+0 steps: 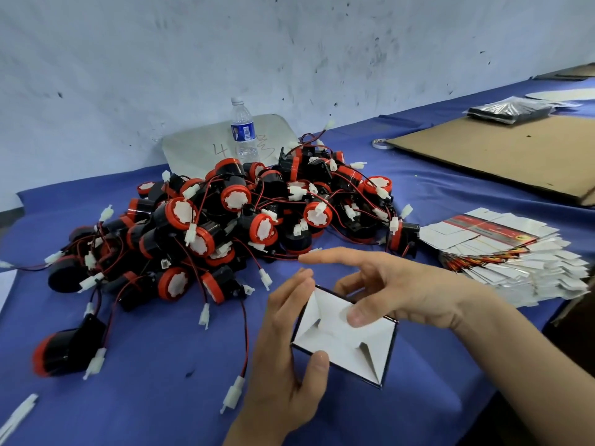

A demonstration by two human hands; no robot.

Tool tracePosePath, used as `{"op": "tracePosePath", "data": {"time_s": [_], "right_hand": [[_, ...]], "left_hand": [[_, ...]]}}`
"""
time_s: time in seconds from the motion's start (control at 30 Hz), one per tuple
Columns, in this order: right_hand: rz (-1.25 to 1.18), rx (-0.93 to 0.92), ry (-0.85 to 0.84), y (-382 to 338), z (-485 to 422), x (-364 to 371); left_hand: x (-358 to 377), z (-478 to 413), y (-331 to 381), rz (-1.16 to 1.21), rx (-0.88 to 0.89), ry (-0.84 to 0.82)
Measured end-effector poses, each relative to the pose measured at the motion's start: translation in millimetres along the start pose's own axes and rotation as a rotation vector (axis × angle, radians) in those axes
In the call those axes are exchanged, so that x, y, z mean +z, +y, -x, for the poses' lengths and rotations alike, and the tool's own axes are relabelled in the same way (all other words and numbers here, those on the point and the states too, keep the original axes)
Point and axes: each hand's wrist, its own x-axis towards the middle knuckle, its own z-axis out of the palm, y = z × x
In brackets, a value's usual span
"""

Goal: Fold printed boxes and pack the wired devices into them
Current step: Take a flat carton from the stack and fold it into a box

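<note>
A small printed box (346, 344) is held just above the blue table cloth, its white folded end flaps facing me. My left hand (286, 358) grips its left side, thumb on the lower edge and fingers on the upper corner. My right hand (396, 291) comes in from the right, its thumb pressing on the white flaps, forefinger stretched out above the box. A big pile of black and red wired devices (238, 214) with white plugs lies beyond the hands. A fanned stack of flat printed boxes (512, 255) lies at the right.
One device (67, 349) lies apart at the near left. A water bottle (243, 130) stands behind the pile on a grey tray (193, 146) leaning at the wall. A brown cardboard sheet (502, 152) and a dark packet (505, 109) lie at the far right.
</note>
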Motion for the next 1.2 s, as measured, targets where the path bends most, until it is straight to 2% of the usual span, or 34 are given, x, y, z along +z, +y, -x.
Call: {"op": "tracePosePath", "data": {"time_s": [0.1, 0.17, 0.37, 0.53, 0.7, 0.77, 0.87, 0.97, 1.1, 1.2], "right_hand": [[-0.114, 0.054, -0.127, 1, -2, -5], [-0.114, 0.055, -0.148, 1, -2, -6], [0.179, -0.021, 0.024, 5, -7, 0], [0.384, -0.127, 0.01, 7, -10, 7], [0.46, -0.171, 0.065, 6, -12, 14], [0.448, -0.189, 0.089, 6, -12, 12], [0.278, -0.246, 0.101, 10, -12, 9], [0.178, -0.283, 0.096, 14, -15, 10], [0.311, -0.259, -0.021, 13, -13, 14], [0.402, -0.248, 0.018, 13, -11, 11]], "left_hand": [[2, 3, 0, 0.051, -0.048, -0.003], [2, 4, 1, 0.041, -0.075, -0.019], [5, -2, 7, -0.053, -0.05, -0.049], [8, 0, 8, 0.012, -0.178, -0.065], [11, 4, 4, 0.067, -0.228, -0.054], [10, 3, 2, 0.175, -0.314, -0.023], [9, 0, 0, 0.362, -0.423, 0.002], [9, 0, -6, 0.414, -0.466, -0.032], [7, 6, -11, 0.363, -0.494, -0.089], [7, 9, -14, 0.304, -0.477, -0.111]]}}
